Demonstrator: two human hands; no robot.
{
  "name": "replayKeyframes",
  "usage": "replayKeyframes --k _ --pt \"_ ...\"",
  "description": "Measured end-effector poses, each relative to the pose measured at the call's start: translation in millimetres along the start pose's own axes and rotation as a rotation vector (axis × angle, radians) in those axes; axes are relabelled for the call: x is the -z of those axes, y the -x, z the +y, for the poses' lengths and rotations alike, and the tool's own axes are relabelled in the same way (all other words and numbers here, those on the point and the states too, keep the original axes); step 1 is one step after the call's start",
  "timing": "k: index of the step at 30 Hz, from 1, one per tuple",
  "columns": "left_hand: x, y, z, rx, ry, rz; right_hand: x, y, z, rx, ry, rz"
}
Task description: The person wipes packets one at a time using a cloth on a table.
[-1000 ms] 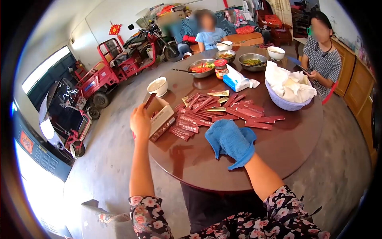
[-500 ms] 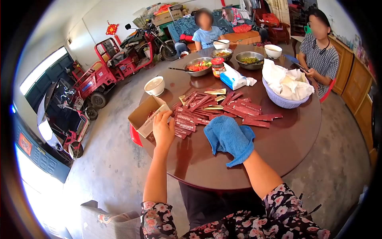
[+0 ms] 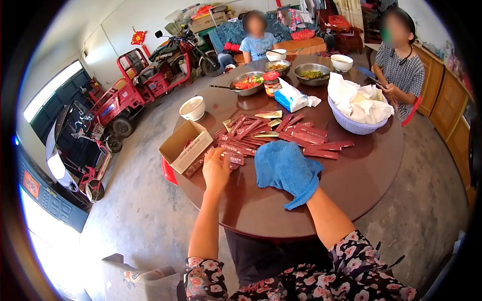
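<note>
Red sachets are overlapped at their near-left edge by the left hand, fingers bent; pinching cannot be told. The right hand's fingers are hidden under blue cloth.

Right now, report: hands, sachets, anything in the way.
Left hand at near-left edge of dark-red sachets, grip unclear; right hand hidden under blue towel. Sachets heaped loosely. Possible obstruction: open cardboard box, close beside left hand.

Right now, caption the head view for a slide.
Left hand at red sachets beside an open carton; blue cloth covers the right hand on a round brown table.
</note>
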State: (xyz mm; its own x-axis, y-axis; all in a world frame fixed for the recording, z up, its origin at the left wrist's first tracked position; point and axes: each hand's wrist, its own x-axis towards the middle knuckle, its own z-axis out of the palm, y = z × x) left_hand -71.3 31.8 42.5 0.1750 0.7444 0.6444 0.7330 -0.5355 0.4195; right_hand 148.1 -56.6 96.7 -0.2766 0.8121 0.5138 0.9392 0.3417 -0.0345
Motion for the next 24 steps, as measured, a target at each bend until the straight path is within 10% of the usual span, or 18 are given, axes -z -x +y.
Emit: replayKeyframes --k 3,6,8,12,18,24 --pt "-11.4 3.4 13.9 0.017 0.124 -0.008 -6.4 5.8 -1.4 0.114 -0.070 0.026" --pt "-31.8 9.3 39.8 0.266 0.519 -0.092 -46.9 7.7 -6.1 0.026 -0.359 0.618" --pt "-49.5 10.9 48.1 0.268 0.613 -0.114 -45.5 3.2 14.2 0.168 -0.233 0.133" --pt "-63.0 17.2 66.5 0.342 0.820 -0.167 -55.4 8.6 12.5 0.026 -0.644 0.289" --pt "-68.2 31.7 60.6 0.412 0.821 -0.086 4.8 2.3 -1.5 0.179 -0.190 0.084" --pt "-69.5 39.3 60.5 0.400 0.846 -0.021 -31.9 5.1 14.5 -0.017 -0.374 0.122"
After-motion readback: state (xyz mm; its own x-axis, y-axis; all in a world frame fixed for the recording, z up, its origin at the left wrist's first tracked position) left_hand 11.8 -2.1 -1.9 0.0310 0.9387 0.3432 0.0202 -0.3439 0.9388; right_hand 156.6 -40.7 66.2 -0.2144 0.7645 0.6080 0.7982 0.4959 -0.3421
